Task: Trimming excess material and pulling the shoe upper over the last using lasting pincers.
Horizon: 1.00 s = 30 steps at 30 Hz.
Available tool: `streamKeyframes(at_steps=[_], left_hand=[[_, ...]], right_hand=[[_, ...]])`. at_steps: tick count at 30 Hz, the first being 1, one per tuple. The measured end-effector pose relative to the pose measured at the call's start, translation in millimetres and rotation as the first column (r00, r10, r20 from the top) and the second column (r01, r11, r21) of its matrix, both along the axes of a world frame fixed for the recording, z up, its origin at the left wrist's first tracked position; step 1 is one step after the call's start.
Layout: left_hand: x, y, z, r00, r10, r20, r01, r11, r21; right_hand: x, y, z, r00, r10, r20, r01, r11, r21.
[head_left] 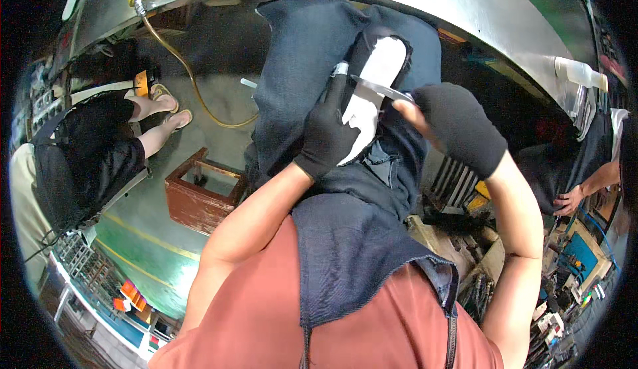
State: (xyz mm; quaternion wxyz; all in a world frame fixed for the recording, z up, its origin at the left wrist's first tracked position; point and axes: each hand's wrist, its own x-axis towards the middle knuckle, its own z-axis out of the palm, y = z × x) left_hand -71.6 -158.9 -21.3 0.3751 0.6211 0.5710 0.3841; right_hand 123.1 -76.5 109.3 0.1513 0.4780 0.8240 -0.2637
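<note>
On the denim apron (pixel 309 50) lies a black shoe (pixel 385 60), white side up, its long axis running away and slightly right. The left hand (pixel 327 133) grips its left edge; the right hand (pixel 460 126), just rightward, clasps a metal blade (pixel 383 90) slanting across.

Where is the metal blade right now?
In the head view, the metal blade is right of upper centre, over the white sole-shaped piece and held in the right hand.
</note>
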Motion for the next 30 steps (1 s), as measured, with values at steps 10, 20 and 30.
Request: streamKeyframes(at_steps=[10, 20, 30], left_hand=[[7.3, 38.3, 17.1, 0.967, -0.125, 0.222, 0.192, 0.930, -0.313], [-20.0, 27.0, -52.9, 0.953, -0.270, -0.138, 0.274, 0.962, 0.006], [6.8, -54.3, -38.3, 0.973, 0.199, 0.116, -0.161, 0.947, -0.277]], right_hand=[[34.1, -3.5, -37.0, 0.671, -0.741, 0.015, 0.335, 0.286, -0.898], [-11.5, -29.6, 28.4, 0.734, 0.139, -0.665, -0.036, 0.985, 0.166], [40.7, -106.0, -39.5, 0.743, -0.660, -0.110, 0.487, 0.647, -0.586]])
